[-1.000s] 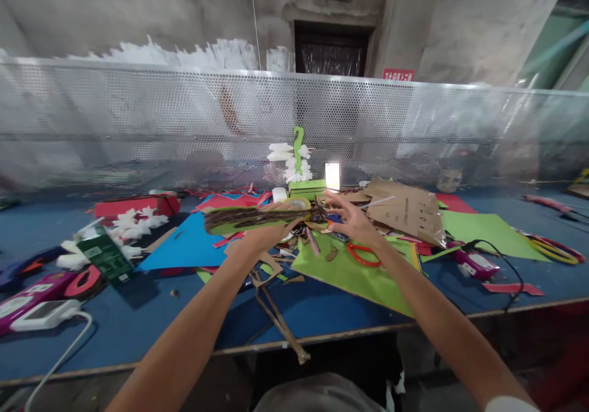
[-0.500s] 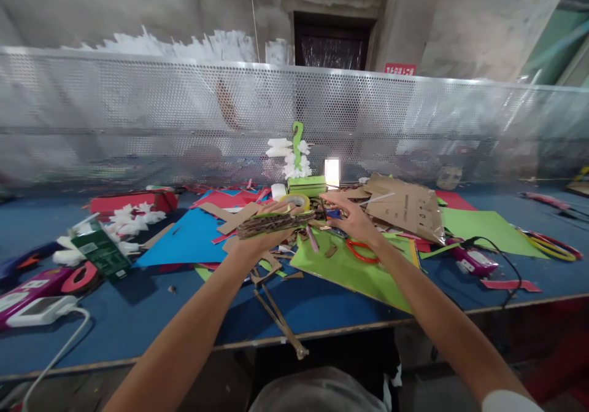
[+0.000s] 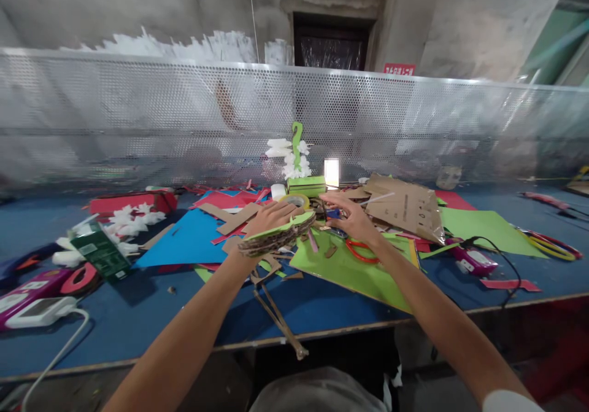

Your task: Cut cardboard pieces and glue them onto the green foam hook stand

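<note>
My left hand is closed around a thick layered piece of corrugated cardboard with a light green face. The piece is tilted so part of that green face and its brown ridged edge show; it hides part of the palm and wrist. Close by on the right, my right hand has its thumb and fingers curled at a small blue and dark object, whose kind I cannot make out. Just behind the left hand lies a yellow tape roll. Orange-handled scissors rest below the right hand.
A green sheet and a blue sheet lie among cardboard scraps on the blue table. Behind stands a green hook-shaped piece with white flowers. A perforated metal screen closes the back. Purple boxes lie at both sides.
My left hand has turned the cardboard piece, so its green face now shows more and its right end sits higher. The right hand has stayed almost in place.
</note>
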Tool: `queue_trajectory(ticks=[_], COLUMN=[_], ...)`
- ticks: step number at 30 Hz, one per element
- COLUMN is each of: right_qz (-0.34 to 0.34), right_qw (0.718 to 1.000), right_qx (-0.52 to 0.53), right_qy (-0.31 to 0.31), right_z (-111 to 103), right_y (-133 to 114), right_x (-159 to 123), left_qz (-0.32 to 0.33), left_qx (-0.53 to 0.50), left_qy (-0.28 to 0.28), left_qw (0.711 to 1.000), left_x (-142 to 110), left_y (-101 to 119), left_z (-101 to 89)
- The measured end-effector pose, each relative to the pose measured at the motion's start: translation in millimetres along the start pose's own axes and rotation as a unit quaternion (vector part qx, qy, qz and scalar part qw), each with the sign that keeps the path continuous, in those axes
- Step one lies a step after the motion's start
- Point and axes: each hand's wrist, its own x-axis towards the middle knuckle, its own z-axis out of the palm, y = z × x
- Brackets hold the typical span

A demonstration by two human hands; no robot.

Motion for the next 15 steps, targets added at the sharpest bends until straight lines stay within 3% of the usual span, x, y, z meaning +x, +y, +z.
queue_trajectory(ticks=[6,15], right_qz=[0.0,-0.002], right_qw=[1.0,1.0], right_qx=[0.003,0.013], right_qy=[0.004,0.012], right_z=[0.3,1.1], right_y=[-1.4,-5.7], right_x=[-0.7,1.0], left_qz=[0.017,0.016], left_qx=[0.018,-0.017], left_qy=[0.026,0.002], left_qw=[0.999,1.0], left_x=[2.0,6.1], left_y=[0.0,0.7], left_z=[4.0,4.3])
